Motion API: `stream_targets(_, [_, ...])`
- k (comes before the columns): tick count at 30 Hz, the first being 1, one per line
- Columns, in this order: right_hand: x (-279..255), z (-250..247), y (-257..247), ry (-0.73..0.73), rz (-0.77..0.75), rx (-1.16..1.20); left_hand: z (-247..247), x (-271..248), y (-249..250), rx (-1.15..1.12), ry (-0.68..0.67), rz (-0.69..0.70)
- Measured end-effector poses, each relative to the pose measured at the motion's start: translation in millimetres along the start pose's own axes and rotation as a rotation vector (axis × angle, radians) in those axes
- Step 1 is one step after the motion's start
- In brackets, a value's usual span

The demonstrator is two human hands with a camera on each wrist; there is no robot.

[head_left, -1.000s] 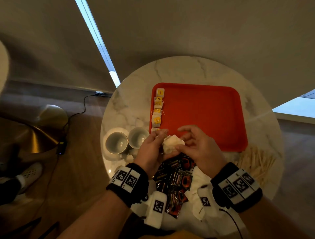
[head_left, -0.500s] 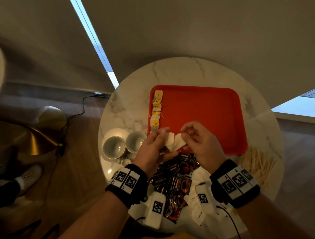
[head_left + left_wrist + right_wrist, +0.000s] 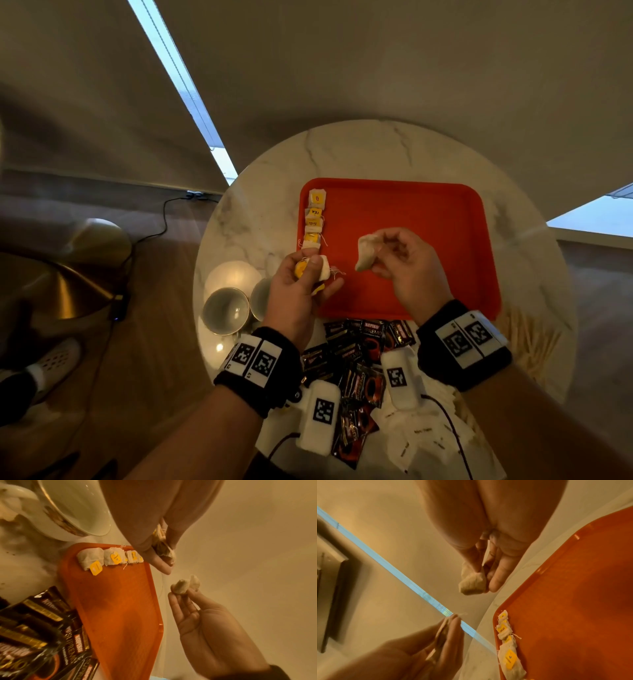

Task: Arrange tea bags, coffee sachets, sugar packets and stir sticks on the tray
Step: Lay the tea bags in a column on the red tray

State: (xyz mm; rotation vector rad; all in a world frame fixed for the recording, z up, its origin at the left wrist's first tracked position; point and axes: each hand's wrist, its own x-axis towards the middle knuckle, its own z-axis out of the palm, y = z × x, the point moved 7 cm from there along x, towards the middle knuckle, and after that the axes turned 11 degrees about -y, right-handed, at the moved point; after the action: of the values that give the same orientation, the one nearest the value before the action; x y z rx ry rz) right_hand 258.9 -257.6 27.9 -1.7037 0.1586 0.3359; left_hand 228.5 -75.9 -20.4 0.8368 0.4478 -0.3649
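An orange tray (image 3: 428, 240) lies on the round marble table (image 3: 376, 150). A row of tea bags (image 3: 314, 222) with yellow tags runs down the tray's left edge, also seen in the left wrist view (image 3: 109, 558) and the right wrist view (image 3: 506, 642). My left hand (image 3: 301, 277) pinches a tea bag (image 3: 323, 270) with a yellow tag at the near end of that row. My right hand (image 3: 394, 253) pinches another tea bag (image 3: 365, 255) above the tray's middle (image 3: 472, 581).
Dark coffee sachets (image 3: 356, 356) are piled at the table's near edge. White sugar packets (image 3: 418, 442) lie near right of them, wooden stir sticks (image 3: 534, 339) at the right. Two cups (image 3: 226, 311) stand left of the tray. A cable (image 3: 150, 233) runs on the floor.
My hands have drawn apart, each holding one tea bag. The left went to the row's near end, the right over the tray's middle.
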Motion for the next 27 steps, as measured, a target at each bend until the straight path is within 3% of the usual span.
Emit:
stream_targets(4, [64.5, -1.8, 22.1, 0.044, 0.128, -0.022, 0.6, 10.5, 11.3, 0.082, 0.049, 0.023])
stream_targets(12, [195.2, 14.2, 68.5, 0.095, 0.25, -0.33, -11.8, 32.7, 27.5, 0.264, 0.099, 0.079])
stream_targets(18, [217.8, 24.2, 62.8, 0.066, 0.164, -0.557, -15.8, 33.3, 28.4, 0.284, 0.108, 0.061])
stream_targets(24, [217.4, 40.8, 67.3, -0.085, 0.077, -0.732, -10.0, 35.5, 27.9, 0.273, 0.103, 0.053])
stream_targets(27, [219.8, 40.2, 59.7, -0.063, 0.053, -0.753, -10.9, 36.5, 26.2, 0.267, 0.095, 0.045])
